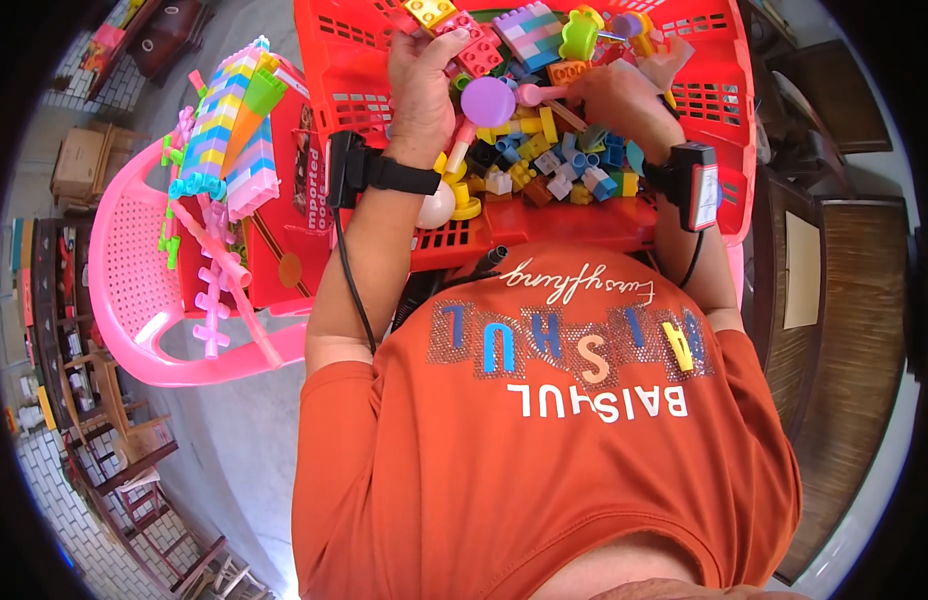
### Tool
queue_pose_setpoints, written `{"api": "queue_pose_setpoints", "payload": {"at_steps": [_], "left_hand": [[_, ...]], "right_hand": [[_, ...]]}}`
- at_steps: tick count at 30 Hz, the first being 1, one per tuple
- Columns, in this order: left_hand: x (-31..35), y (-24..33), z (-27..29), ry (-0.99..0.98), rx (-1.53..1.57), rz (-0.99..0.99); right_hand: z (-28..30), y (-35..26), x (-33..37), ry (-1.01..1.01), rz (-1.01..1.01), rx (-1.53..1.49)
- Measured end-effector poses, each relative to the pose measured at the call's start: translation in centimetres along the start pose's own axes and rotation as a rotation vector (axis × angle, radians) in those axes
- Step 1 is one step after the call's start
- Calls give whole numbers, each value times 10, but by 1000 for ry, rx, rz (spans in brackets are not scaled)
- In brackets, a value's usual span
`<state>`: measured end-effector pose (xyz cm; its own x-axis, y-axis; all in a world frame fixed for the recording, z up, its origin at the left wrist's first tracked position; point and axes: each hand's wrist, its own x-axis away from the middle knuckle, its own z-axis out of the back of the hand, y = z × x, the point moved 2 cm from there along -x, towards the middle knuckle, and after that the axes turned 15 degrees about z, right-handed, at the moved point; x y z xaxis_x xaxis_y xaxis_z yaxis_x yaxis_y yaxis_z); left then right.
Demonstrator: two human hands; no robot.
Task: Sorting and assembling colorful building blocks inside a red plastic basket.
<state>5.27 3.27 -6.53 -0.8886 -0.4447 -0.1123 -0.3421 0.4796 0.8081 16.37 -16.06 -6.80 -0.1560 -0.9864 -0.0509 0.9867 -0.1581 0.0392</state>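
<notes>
My left hand (421, 88) is closed at the far left of a red plastic basket (346, 75), its thumb pressed on a pinkish-red toy building brick (476, 48). A yellow brick (429, 12) sits against that brick's far end. My right hand (629, 105) reaches into the basket's right half, over the loose bricks; its fingertips are mostly hidden. Close to them lie a pink spoon-shaped toy (532, 95) and an orange brick (567, 72). Between the hands are a purple disc (487, 102), a green toy piece (580, 35) and a pastel block of joined bricks (529, 36).
Left of the basket stands a pink plastic chair (134, 250). Over its seat lie long pastel brick stacks (224, 120) and pink connecting rods (216, 290). Straps with cabled devices (696, 190) circle both wrists. Wooden furniture (854, 290) stands at the right.
</notes>
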Motion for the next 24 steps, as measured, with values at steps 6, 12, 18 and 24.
{"api": "queue_pose_setpoints", "payload": {"at_steps": [6, 12, 18, 24], "left_hand": [[2, 2, -5, -88, 23, 46], [9, 5, -18, -151, 94, 118], [13, -4, -21, -131, 58, 147], [11, -8, -15, -131, -33, 209]], "right_hand": [[-7, -15, -9, -63, -131, -25], [-14, -12, -8, -3, -57, -59], [12, -10, -1, 89, -68, -224], [56, -12, 4, 345, -105, -551]]}}
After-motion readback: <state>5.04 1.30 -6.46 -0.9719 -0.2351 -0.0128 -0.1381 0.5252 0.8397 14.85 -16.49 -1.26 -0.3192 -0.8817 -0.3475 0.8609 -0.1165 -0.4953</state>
